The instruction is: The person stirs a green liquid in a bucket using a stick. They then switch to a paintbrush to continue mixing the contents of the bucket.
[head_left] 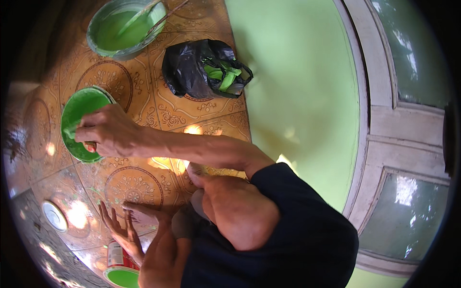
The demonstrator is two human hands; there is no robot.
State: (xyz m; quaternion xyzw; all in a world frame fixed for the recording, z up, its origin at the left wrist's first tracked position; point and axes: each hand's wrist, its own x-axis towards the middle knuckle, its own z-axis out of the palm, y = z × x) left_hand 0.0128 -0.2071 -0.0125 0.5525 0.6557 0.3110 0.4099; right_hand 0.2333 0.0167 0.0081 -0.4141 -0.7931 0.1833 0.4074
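My right hand [106, 130] reaches over a bucket of green paint [81, 106], its fingers closed round a tool. The tool's reddish handle end [90, 147] shows below the fist. A pale green smeared part sticks out beside the fingers, and the rest of it is hidden, so its kind cannot be made out. Beside my bare foot [141, 212], my left hand [122, 233] hangs with fingers spread and holds nothing. Just below it stands a red and white can [117, 255] with a green-coated opening.
A wide basin of green paint [103, 31] with sticks [139, 19] in it stands at the upper left. Near the green wall [297, 86] sits a black plastic bag [192, 67] holding green pieces. A round lid [54, 216] lies on the patterned tiles. Windowed doors [384, 125] stand at right.
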